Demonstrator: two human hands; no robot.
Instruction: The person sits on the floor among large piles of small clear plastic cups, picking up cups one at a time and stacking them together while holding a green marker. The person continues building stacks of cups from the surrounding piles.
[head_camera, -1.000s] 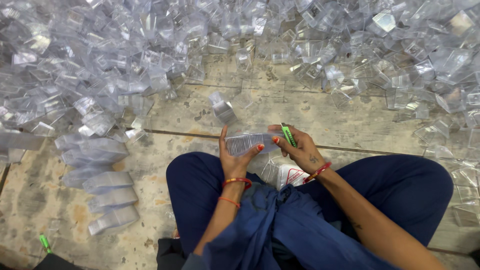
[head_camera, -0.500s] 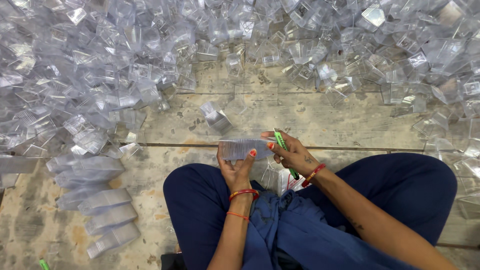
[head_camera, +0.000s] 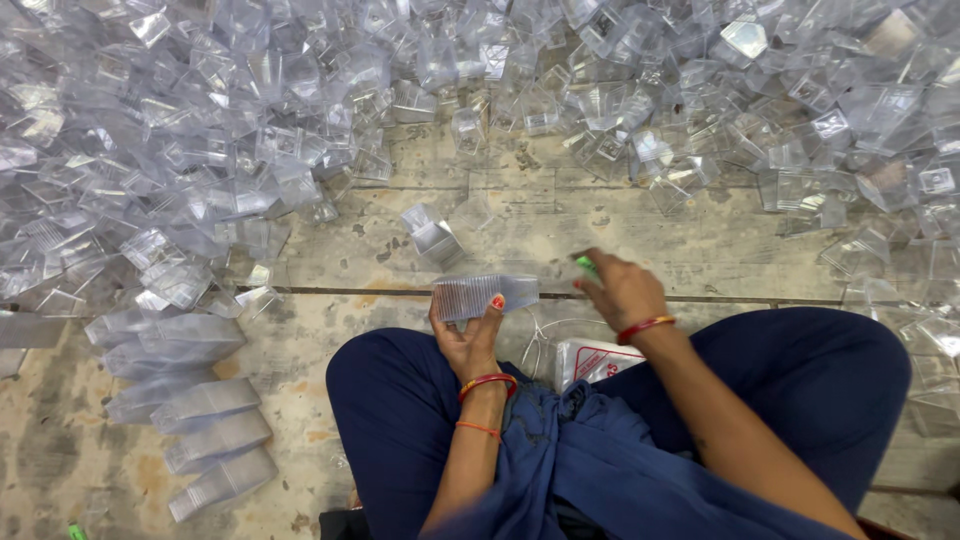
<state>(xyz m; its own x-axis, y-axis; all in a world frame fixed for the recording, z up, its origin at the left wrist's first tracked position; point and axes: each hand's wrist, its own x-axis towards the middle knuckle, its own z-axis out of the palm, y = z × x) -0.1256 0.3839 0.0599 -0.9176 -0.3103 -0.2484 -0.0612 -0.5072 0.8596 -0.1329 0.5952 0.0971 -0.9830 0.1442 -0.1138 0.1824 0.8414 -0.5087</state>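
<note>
- Head view: the left hand (head_camera: 468, 335) is closed round a nested stack of clear cups (head_camera: 484, 295), thumb on top with a painted nail showing. The stack lies sideways just above the lap, likely so that its open end faces the other hand.
- The right hand (head_camera: 622, 290) is half curled, back towards the camera, just beside the stack's right end but apart from it. A small green tool (head_camera: 586, 264) sticks out near the fingertips; it seems pinched there, though motion blur hides the grip.
- Red bangles circle both wrists. The person sits cross-legged in dark blue clothes, with a white packet (head_camera: 592, 360) resting in the lap between the knees, within easy reach.
- One loose cup (head_camera: 434, 238) lies on the floor (head_camera: 700, 250) just beyond the stack.
- Finished rows of stacked cups (head_camera: 190, 410) lie side by side at the left knee, well apart from the hands, seemingly set aside in order.
- A great heap of loose clear cups (head_camera: 300, 110) fills the far floor from edge to edge.
- Against the frame half a second ago, the right hand has turned over and drawn slightly away from the stack, so the green tool now shows only its tip. The left hand keeps the same hold, and the stack sits at much the same height.
</note>
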